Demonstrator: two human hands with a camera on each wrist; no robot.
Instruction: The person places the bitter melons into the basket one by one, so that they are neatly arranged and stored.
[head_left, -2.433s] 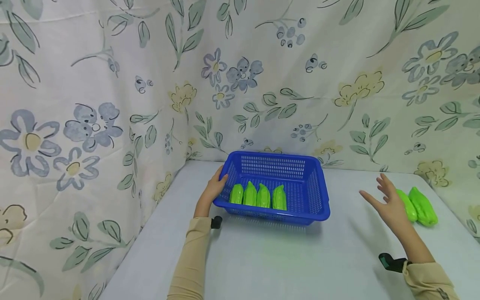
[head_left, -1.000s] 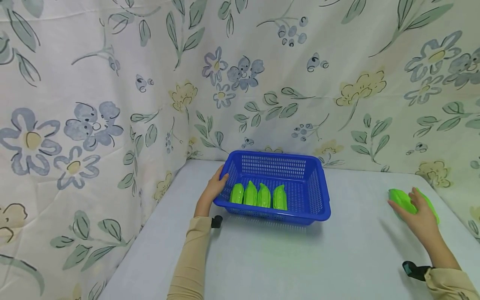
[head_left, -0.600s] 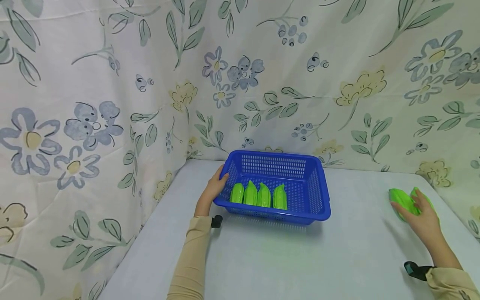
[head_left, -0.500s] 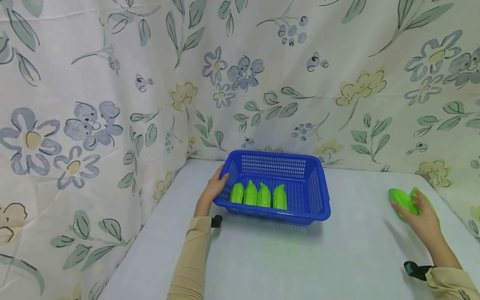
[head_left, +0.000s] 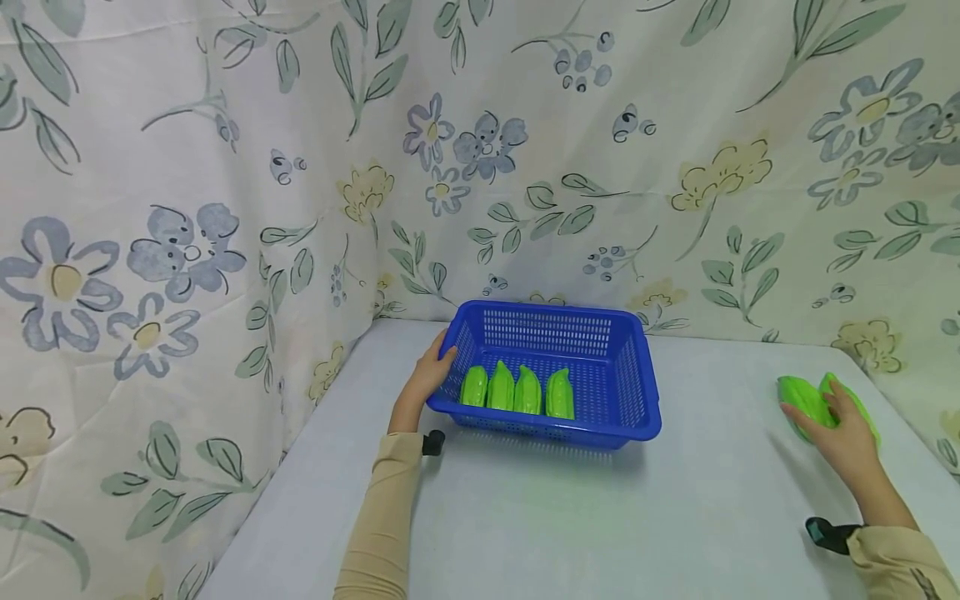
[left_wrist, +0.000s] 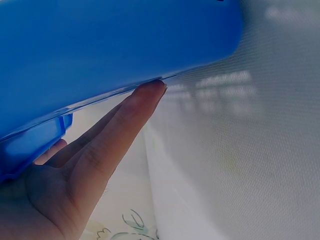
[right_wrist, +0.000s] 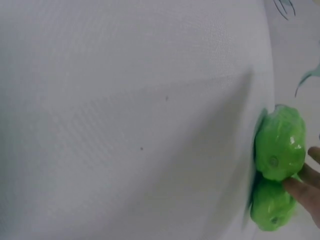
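My left hand (head_left: 426, 375) grips the left side of a blue plastic basket (head_left: 570, 430), thumb over the rim and fingers outside. In the left wrist view my left hand (left_wrist: 85, 175) lies along the blue wall. Several shiny, ribbed green vegetables (head_left: 528, 392), pointed like peppers, stand in a row inside, towards the front left. At the far right my right hand (head_left: 851, 437) reaches over two more green vegetables, its thumb spread from its fingers. The right wrist view shows a fingertip right where the upper green vegetable (right_wrist: 280, 145) meets the lower green vegetable (right_wrist: 272, 205).
A white cloth-covered table (head_left: 600, 525) lies under everything. A floral curtain (head_left: 525, 167) hangs behind the basket and along the left side. Black straps with small cameras are on both wrists, such as the right wrist camera (head_left: 828, 535).
My right hand has moved right and down from the air beside the two green vegetables to over them. Over the last half second it has barely moved. Left hand and basket have stayed put.
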